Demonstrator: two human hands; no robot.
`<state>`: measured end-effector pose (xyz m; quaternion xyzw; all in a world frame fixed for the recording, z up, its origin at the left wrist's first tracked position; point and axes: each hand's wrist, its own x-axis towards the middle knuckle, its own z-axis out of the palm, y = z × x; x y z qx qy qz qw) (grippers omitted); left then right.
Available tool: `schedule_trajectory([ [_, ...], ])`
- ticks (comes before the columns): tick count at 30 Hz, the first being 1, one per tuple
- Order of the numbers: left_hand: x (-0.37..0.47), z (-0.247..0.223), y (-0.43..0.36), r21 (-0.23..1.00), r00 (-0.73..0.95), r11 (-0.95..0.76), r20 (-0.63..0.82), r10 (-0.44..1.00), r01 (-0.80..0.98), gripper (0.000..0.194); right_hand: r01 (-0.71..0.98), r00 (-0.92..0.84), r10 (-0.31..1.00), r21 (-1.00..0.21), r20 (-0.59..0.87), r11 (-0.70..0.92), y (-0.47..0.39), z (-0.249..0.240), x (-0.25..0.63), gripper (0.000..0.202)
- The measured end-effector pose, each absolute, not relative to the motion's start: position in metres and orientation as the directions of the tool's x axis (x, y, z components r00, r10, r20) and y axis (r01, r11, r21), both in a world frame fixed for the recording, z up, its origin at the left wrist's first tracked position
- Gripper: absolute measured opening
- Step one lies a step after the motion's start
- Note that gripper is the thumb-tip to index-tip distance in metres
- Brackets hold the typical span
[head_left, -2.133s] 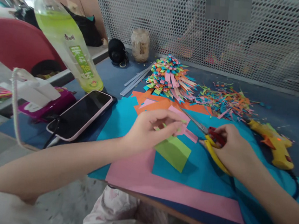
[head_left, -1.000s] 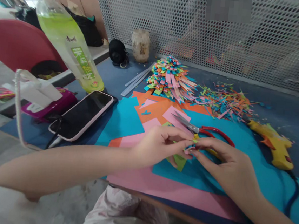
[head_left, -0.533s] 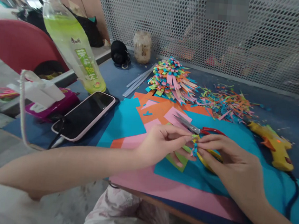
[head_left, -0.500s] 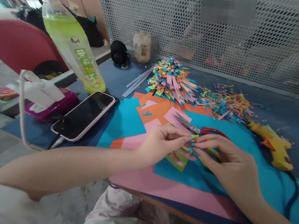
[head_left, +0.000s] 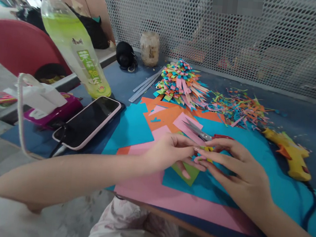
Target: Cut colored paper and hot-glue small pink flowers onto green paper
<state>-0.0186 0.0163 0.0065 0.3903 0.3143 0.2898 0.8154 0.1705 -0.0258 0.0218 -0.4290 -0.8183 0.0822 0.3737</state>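
A person's left hand (head_left: pixel 168 152) pinches a small paper piece (head_left: pixel 199 158) between thumb and fingertips above the table (head_left: pixel 300 113), its other fingers loosely spread, while the right hand (head_left: pixel 243 173) closes thumb and fingertips on it from the other side, palm open. The two-sided grip probably steadies something so slight; fingers hide just where each tip presses. Scissors (head_left: pixel 197 131) lie just beyond, blades parted, handles partly behind the right hand, seemingly within easy reach. A glue gun (head_left: pixel 290 155) rests on the right, its cord likely kept outside the hands' space. Behind, a fringed paper cone (head_left: pixel 180 85) stands upright beside shredded scraps (head_left: pixel 240 107), perhaps set back to spare its strips.
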Motion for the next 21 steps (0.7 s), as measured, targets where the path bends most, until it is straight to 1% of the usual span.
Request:
schedule_trajectory([
  [3, -0.0186, 0.0072, 0.0179, 0.802, 0.61, 0.549, -0.319, 0.725, -0.234, 0.008, 0.659, -0.316, 0.789, -0.477, 0.526, 0.582, -0.03, 0.0286, 0.1707, 0.015],
  [5, -0.0185, 0.0077, 0.0181, 0.804, 0.591, 0.548, -0.33, 0.736, -0.233, 0.01, 0.662, -0.251, 0.83, -0.537, 0.499, 0.523, -0.0318, 0.0301, 0.1708, 0.008],
  [8, -0.0188, 0.0075, 0.0168, 0.837, 0.583, 0.498, -0.294, 0.758, -0.225, 0.02, 0.596, -0.054, 0.923, -0.729, 0.382, 0.337, -0.0309, 0.0281, 0.1716, 0.003],
  [10, -0.0192, 0.0068, 0.0155, 0.874, 0.581, 0.437, -0.247, 0.775, -0.211, 0.025, 0.487, 0.061, 0.963, -0.85, 0.263, 0.201, -0.0285, 0.0267, 0.172, 0.008],
  [12, -0.0197, 0.006, 0.0142, 0.906, 0.573, 0.381, -0.215, 0.79, -0.185, 0.027, 0.389, 0.092, 0.985, -0.916, 0.144, 0.097, -0.0261, 0.027, 0.1715, 0.015],
  [14, -0.02, 0.0055, 0.0133, 0.925, 0.561, 0.347, -0.207, 0.802, -0.155, 0.029, 0.338, 0.09, 0.994, -0.94, 0.067, 0.033, -0.0247, 0.0287, 0.1698, 0.022],
  [16, -0.0202, 0.0055, 0.0126, 0.931, 0.557, 0.337, -0.208, 0.804, -0.139, 0.03, 0.306, 0.092, 0.995, -0.952, 0.025, -0.004, -0.0242, 0.0301, 0.1678, 0.029],
  [21, -0.0194, 0.0065, 0.0105, 0.924, 0.549, 0.338, -0.19, 0.814, -0.181, 0.029, 0.27, 0.124, 0.989, -0.956, -0.083, -0.114, -0.0242, 0.0264, 0.1675, 0.035],
])
